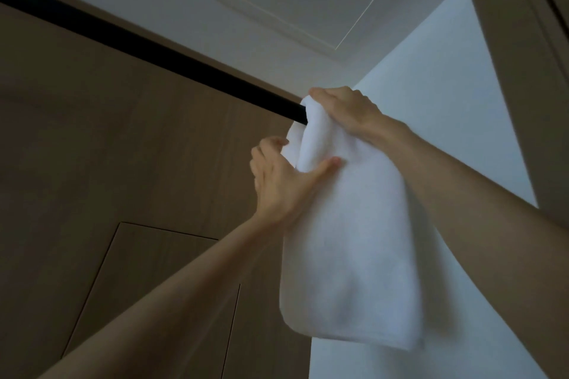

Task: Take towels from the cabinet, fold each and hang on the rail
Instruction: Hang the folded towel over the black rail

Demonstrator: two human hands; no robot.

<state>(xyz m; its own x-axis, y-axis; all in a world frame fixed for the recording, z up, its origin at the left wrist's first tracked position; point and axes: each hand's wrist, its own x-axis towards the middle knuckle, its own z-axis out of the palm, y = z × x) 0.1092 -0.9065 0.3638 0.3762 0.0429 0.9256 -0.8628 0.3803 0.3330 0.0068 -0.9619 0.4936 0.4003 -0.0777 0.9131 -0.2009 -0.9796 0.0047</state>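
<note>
Grips the bunched top of the white towel (348, 240) with the right hand (345, 111) at the end of the black rail (147, 49); pinches its left edge lower down with the left hand (280, 175), thumb across the front, fingers curled behind. Holds the towel against the rail's end, length hanging free before the white wall (431, 86); draped over the rail or not, cannot tell.

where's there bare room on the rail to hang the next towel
The black rail is bare from the white towel to the picture's left edge, along the wooden wall. Its right end is crowded: the towel covers it, the right hand gripping its top and the left hand pinching its side, by the white wall.
</note>
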